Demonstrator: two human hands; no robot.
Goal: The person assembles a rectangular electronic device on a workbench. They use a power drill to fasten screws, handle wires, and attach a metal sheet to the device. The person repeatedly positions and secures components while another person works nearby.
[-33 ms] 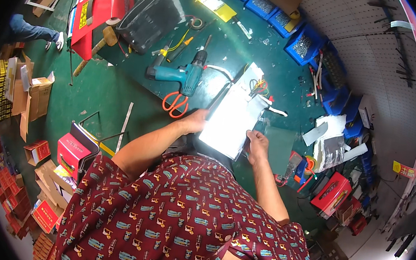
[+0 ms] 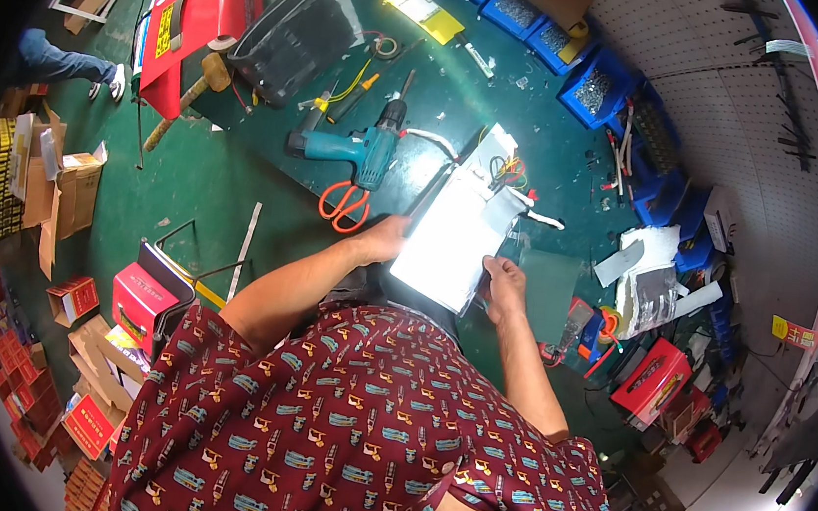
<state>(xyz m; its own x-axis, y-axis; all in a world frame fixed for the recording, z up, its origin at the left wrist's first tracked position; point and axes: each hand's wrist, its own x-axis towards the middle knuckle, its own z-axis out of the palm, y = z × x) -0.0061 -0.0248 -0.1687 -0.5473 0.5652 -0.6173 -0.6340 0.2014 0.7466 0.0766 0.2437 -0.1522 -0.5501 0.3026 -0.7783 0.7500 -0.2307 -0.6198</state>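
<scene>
A white rectangular pack (image 2: 445, 242), bright with glare, lies slanted on the bench's near edge in front of my body. Coloured wires (image 2: 508, 170) and white-sleeved leads spread from its far end. My left hand (image 2: 383, 237) grips the pack's left edge, with the fingertips partly hidden by it. On the opposite side, my right hand (image 2: 504, 282) is closed, thumb and fingers pinching the near right edge. Left of the pack are orange-handled scissors (image 2: 344, 206) and a teal power drill (image 2: 365, 151).
Blue bins (image 2: 594, 88) of small hardware line the bench's far right. A black container (image 2: 296, 43), a red case (image 2: 200, 19) and a mallet (image 2: 213, 72) stand at the far left. To the right are a multimeter (image 2: 576, 329) and another red case (image 2: 653, 382). Someone's leg (image 2: 71, 62) shows left.
</scene>
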